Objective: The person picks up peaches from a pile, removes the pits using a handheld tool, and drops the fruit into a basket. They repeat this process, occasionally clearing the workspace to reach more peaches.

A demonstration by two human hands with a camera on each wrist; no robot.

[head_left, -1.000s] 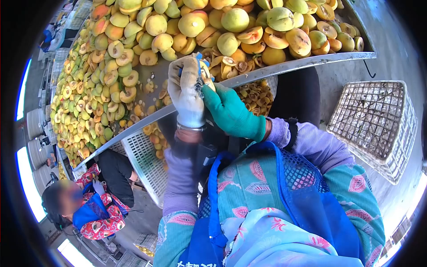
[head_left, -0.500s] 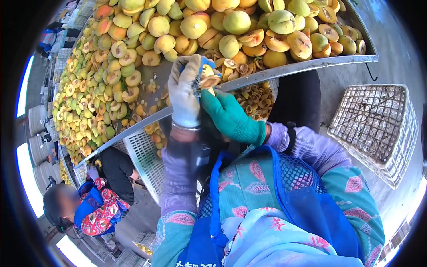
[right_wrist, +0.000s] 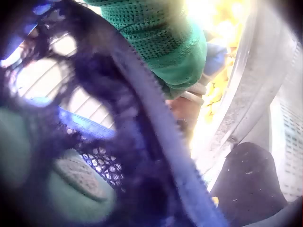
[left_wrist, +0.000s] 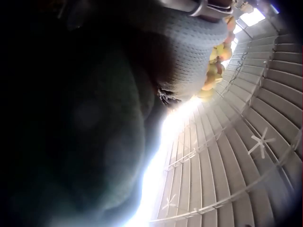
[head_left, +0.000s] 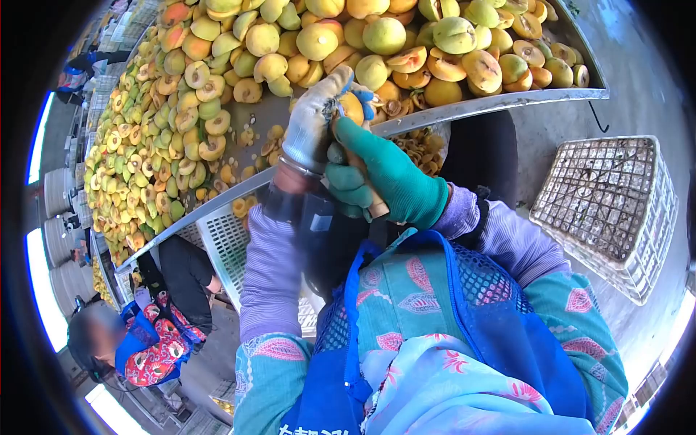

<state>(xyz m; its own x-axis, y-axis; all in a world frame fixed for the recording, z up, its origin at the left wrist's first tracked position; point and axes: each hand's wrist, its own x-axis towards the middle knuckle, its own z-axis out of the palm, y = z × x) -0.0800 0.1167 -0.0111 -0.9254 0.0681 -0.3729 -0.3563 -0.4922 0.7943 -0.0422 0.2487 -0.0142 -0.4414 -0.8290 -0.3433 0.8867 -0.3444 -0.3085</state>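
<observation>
My left hand (head_left: 310, 123), in a white glove with blue fingertips, holds a yellow peach (head_left: 352, 108) just over the near edge of the metal table. Close against it, my green-gloved right hand (head_left: 388, 177) grips a light wooden handle (head_left: 378, 208) that sticks out below the curled fingers; the tool's other end is hidden between the hands. In the left wrist view the white glove (left_wrist: 189, 52) shows beside a dark green shape. The right wrist view has the green glove (right_wrist: 156, 42) partly behind blue mesh.
Whole and halved peaches (head_left: 196, 109) cover the metal table, whose raised rim (head_left: 493, 109) runs in front of me. Below the rim are cut pieces (head_left: 424, 148) and a white crate (head_left: 225, 243). An upturned crate (head_left: 602, 203) stands right; another person (head_left: 156, 341) sits left.
The left hand has shifted slightly right and up. A cut piece seen at its fingers gives way to the peach's rounded skin. The right fingers have curled, and the wooden handle now shows.
</observation>
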